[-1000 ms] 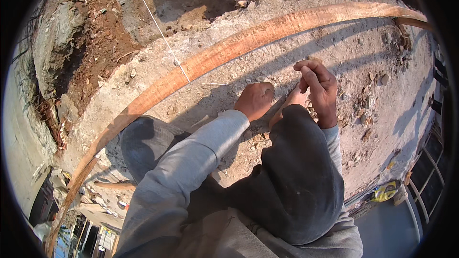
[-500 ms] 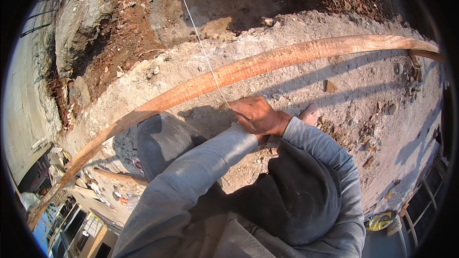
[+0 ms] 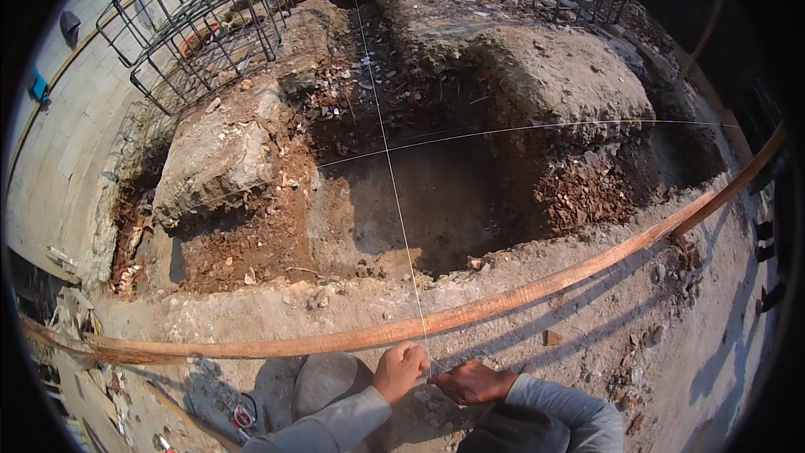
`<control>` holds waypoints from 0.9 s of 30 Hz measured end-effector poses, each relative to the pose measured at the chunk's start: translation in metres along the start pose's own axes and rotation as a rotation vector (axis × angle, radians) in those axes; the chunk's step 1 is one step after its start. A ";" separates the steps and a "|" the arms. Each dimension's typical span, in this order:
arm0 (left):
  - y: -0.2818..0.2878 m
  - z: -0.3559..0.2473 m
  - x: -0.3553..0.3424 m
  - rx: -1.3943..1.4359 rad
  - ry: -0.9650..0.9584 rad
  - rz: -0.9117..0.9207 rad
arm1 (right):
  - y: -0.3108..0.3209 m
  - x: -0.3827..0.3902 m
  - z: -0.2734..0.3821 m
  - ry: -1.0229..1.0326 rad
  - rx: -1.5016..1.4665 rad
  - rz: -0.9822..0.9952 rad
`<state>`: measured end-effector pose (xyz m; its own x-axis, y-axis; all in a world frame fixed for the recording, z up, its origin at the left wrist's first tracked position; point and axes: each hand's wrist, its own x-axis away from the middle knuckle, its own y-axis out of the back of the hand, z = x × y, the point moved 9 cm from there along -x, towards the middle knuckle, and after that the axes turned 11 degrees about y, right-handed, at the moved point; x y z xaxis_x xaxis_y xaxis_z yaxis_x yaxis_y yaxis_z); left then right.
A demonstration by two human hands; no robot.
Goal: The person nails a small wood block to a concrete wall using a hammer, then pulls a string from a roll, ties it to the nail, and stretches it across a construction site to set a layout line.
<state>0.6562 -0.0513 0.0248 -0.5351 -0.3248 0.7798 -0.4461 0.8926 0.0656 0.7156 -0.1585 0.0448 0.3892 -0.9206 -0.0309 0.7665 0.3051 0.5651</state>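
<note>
A thin white string (image 3: 394, 193) runs from the far trench toward me and crosses over a long wooden board (image 3: 352, 341). Just on my side of the board, my left hand (image 3: 401, 372) is closed, its fingertips pinched at the string. Close by on the right, my right hand (image 3: 475, 382) is also closed, thumb and fingers pressed together on the string's near end. A short length of string shows between the two hands. The exact grip of the fingertips is too small to make out.
Beyond the board lies a deep dug pit (image 3: 428, 201) with broken edges. A second string (image 3: 503, 129) crosses it sideways. Rebar cages (image 3: 197, 25) stand at the far left and far right. Rubble (image 3: 587, 193) lines the pit's right side. A small stone (image 3: 552, 338) lies right of my hands.
My view has lifted, bringing the pit and rebar into sight. My left hand, mostly hidden beneath my right wrist before, has come out to the left; the forearms no longer cross.
</note>
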 end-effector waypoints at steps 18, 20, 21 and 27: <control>-0.031 0.026 -0.003 0.989 0.001 -0.102 | 0.002 -0.013 0.043 -0.158 0.081 0.093; -0.028 0.026 -0.008 0.910 -0.094 -0.115 | -0.011 -0.009 0.029 -0.165 0.087 0.030; -0.029 0.027 -0.010 0.871 -0.141 -0.121 | -0.017 -0.005 0.024 -0.168 0.090 -0.001; -0.014 0.019 -0.015 0.772 -0.273 -0.244 | -0.019 -0.002 0.005 -0.160 -0.073 -0.304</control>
<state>0.6566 -0.0650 0.0006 -0.4705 -0.6328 0.6150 -0.8820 0.3569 -0.3075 0.6974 -0.1642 0.0382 0.0568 -0.9968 -0.0556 0.8716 0.0224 0.4897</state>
